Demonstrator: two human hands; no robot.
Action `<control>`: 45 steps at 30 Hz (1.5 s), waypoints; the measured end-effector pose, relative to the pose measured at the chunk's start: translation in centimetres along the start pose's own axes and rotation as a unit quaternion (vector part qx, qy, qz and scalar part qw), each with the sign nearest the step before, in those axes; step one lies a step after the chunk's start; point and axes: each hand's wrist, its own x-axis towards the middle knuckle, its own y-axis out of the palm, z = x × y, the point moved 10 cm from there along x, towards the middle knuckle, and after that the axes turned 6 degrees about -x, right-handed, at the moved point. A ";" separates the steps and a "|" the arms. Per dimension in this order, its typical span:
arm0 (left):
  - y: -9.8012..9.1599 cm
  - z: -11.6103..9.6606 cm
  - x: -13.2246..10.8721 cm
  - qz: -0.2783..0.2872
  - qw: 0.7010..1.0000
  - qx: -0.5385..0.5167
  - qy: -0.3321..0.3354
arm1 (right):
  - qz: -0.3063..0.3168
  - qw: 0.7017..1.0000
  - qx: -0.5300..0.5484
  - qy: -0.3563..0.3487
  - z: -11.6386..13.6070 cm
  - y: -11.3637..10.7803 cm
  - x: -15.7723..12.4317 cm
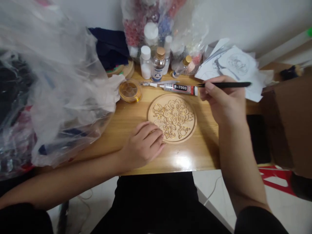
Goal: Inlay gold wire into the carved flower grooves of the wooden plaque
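My right hand (223, 100) is raised to the right of a round wooden board (193, 126), closed around black tweezers (229, 84) whose thin tips point left. Gold wire lines follow much of a carved flower pattern (175, 112) on the board. At the board's lower left rim lies my left hand (146, 143), its fingers bent over the edge and touching the surface; its thumb is hidden. Just left of the tweezer tips, a glue tube (179, 88) marked B-7000 lies behind the board. A spool of gold wire (130, 91) stands at the board's upper left.
Several small bottles (158, 63) stand at the back, before bags of coloured material. A large plastic bag (73, 81) fills the left side. Papers with line drawings (235, 61) lie at the back right. A cardboard box (291, 120) and a dark flat object (258, 138) are at the right.
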 end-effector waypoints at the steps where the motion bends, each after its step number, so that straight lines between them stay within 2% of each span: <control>1: 0.0 0.0 0.0 -0.002 1.000 -0.001 -0.003 | -0.040 0.997 -0.049 -0.039 1.6 -0.5 -1.1; 3: 0.1 0.1 -0.1 -0.007 1.000 -0.001 -0.006 | -0.081 0.986 -0.126 -0.068 3.3 -0.3 -3.8; 4: 0.1 0.1 -0.2 -0.009 1.000 0.000 -0.006 | -0.065 0.984 -0.150 -0.069 3.5 0.4 -5.1; 7: 0.3 0.3 -0.3 -0.003 1.000 0.002 -0.004 | 0.062 0.979 -0.180 -0.071 2.3 3.8 -8.5; 10: 0.6 0.5 -0.3 0.006 1.000 -0.003 -0.009 | 0.123 0.967 -0.204 -0.091 0.9 5.3 -10.2; 14: 0.7 0.6 -0.3 0.012 1.000 0.002 -0.014 | 0.168 0.955 -0.220 -0.102 0.0 6.1 -10.2; 24: 0.8 0.6 -0.3 0.016 1.000 0.014 -0.013 | 0.185 0.945 -0.245 -0.111 0.1 6.9 -9.9; 45: 0.8 0.6 -0.2 0.016 1.000 0.013 -0.006 | 0.172 0.952 -0.243 -0.076 -0.4 6.5 -9.8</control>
